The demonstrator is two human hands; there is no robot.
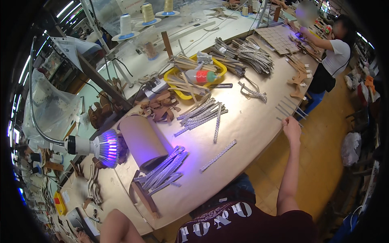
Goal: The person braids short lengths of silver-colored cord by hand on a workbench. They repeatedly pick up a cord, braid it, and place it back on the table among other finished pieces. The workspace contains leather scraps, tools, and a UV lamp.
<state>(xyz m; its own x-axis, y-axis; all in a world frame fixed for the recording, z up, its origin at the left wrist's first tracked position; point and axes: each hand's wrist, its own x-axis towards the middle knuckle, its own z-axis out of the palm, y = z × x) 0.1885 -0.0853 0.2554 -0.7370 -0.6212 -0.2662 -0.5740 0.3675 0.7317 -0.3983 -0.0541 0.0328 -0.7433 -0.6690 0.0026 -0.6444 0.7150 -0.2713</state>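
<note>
My right arm reaches out to the table's right edge. There my right hand (291,128) has its fingers closed around one thin grey strip, whose ends show at both sides of the fist. Just beyond it, several similar thin grey strips (292,106) lie side by side along the edge. My left arm (117,227) bends at the lower left. A small part of a hand shows at the lower edge beside it; I cannot tell whether it is mine or what it holds. In front of me lie a single braided strap (218,155) and a pile of braided straps (202,113).
A lit lamp (107,148) hangs beside a brown cylinder (144,139) and a bundle of straps (166,168). Behind are a yellow tray (184,96) with a bottle (200,76), brown leather scraps (160,106) and thread cones (148,14). A co-worker (336,50) works at the far right.
</note>
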